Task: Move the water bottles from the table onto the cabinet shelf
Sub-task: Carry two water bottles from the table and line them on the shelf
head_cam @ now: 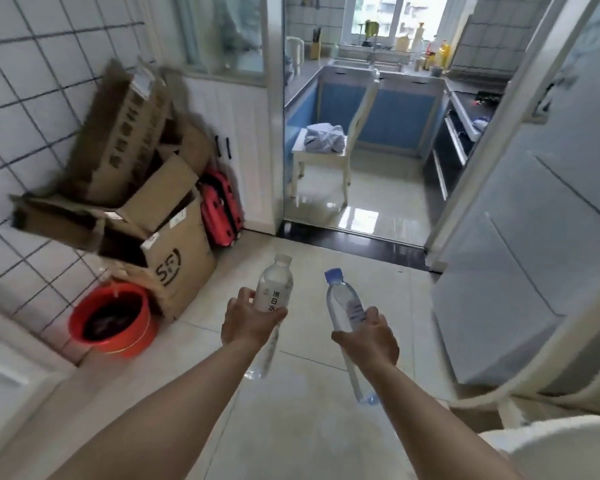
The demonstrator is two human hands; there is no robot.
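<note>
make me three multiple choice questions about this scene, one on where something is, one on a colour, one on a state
1. Where is the round red plastic bucket?
A. on the white chair
B. on the floor beside the brown cardboard boxes
C. in the left hand

2. What colour is the cap of the clear plastic bottle in the right hand?
A. blue
B. green
C. black

3. What is the state of the white-capped clear bottle with the white label?
A. lying on the floor
B. standing on a shelf
C. gripped in the left hand

Answers: 1 B, the bucket sits on the tiles against the boxes. 2 A, a blue cap tops that bottle. 3 C, the fingers wrap its middle in the air.
</note>
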